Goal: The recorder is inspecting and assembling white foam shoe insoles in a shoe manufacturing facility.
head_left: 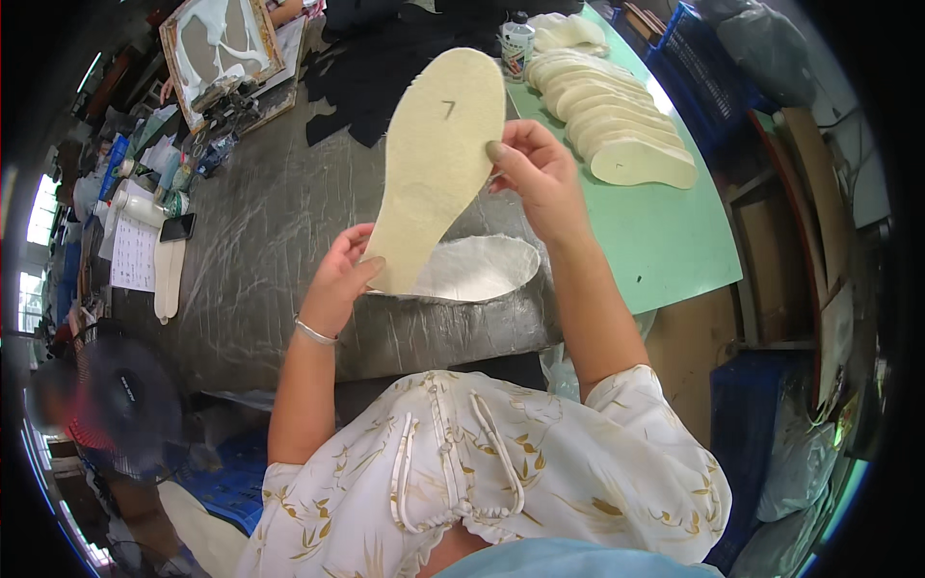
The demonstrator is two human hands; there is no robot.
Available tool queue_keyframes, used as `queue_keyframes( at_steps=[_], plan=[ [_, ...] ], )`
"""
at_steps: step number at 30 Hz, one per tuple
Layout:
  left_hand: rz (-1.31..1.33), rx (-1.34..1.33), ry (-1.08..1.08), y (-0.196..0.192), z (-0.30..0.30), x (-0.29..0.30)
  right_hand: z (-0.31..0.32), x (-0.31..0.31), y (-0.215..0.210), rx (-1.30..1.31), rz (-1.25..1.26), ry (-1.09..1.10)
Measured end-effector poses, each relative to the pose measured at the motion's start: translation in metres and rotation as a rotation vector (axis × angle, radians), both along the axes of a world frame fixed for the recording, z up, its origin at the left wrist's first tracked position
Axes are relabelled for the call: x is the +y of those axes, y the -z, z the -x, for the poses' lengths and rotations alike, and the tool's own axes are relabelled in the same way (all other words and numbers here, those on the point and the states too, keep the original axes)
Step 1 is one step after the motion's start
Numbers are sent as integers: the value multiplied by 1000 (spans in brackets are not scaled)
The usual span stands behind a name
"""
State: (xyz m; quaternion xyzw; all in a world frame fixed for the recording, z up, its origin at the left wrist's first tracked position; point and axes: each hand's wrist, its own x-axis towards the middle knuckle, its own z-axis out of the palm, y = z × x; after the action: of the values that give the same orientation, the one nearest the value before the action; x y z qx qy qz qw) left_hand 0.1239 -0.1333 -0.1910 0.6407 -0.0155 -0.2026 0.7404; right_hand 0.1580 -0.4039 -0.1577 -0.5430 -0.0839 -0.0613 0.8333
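Observation:
A cream-coloured insole (438, 144) with a small dark mark is held up between my two hands. My left hand (339, 275) pinches its narrow heel end, the thumb on the face turned toward me. Higher up, my right hand (540, 178) grips the right edge of the wide toe end between thumb and fingers. Behind and below it, a whitish insole-shaped piece (482, 268) lies at the front edge of the dark table (279, 231); its left part is hidden by the insole and my left hand.
On the green board (665, 236) at the right, several cream insoles (626, 125) lie in an overlapping row, with a bottle (517, 43) beside them. Black sheet material (371, 63) covers the table's far side. A framed screen (217, 58), a phone (178, 227) and a fan (130, 400) are at left.

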Motion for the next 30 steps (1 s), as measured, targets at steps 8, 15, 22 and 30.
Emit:
queue_keyframes(
  at_steps=[8,15,22,30],
  plan=[
    [-51,36,43,39,-9,-22,-14,-80,-2,-43,128,334],
    [-140,-162,-123,70,-15,-19,-30,-124,-44,-198,652,656],
    [-430,-479,-484,99,10,27,-55,-121,-39,-170,625,621],
    [-319,-271,-658,131,27,79,-68,-99,-31,-203,697,579]
  ],
)
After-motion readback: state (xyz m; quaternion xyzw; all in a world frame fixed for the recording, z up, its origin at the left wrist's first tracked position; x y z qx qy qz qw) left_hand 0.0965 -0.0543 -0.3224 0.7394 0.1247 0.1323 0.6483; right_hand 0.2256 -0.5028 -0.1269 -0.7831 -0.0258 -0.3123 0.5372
